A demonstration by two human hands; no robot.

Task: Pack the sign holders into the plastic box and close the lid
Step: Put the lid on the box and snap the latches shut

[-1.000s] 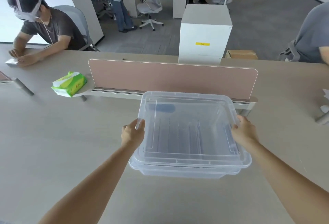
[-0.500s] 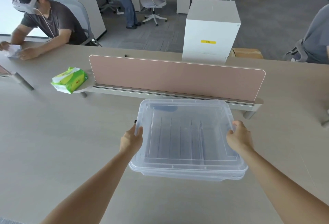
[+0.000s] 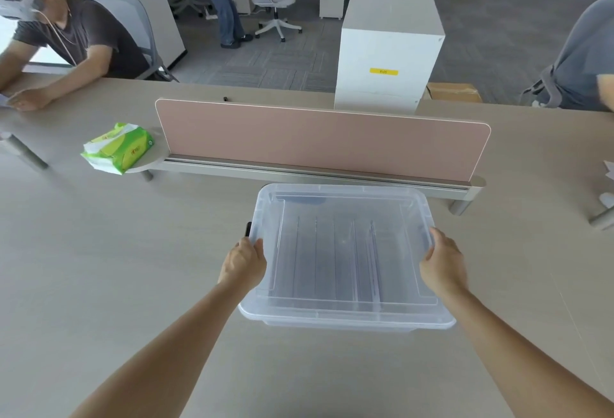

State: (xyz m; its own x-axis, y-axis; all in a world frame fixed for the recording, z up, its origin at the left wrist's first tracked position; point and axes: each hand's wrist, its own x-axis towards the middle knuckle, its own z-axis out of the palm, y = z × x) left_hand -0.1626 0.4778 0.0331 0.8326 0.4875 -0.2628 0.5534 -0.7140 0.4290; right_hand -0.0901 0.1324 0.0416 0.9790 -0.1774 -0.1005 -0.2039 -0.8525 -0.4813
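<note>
the lid [image 3: 345, 251] sat on the plastic box [image 3: 332, 324], just in front of the pink divider [image 3: 319, 141]. left hand [image 3: 244, 263] and right hand [image 3: 442, 263] gripped its side edges. risk: uneven pressing could leave one corner unlatched, judging by the overhanging front rim

Yellow label [image 3: 383, 71] on cabinet [image 3: 388, 62] — perhaps "9105".

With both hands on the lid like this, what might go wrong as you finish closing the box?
The lid could seat unevenly: the left hand and right hand press only its side edges, so the near edge may stay unlatched. The sign holders stand close beneath it and might jam. The box could also slide against the divider.
</note>
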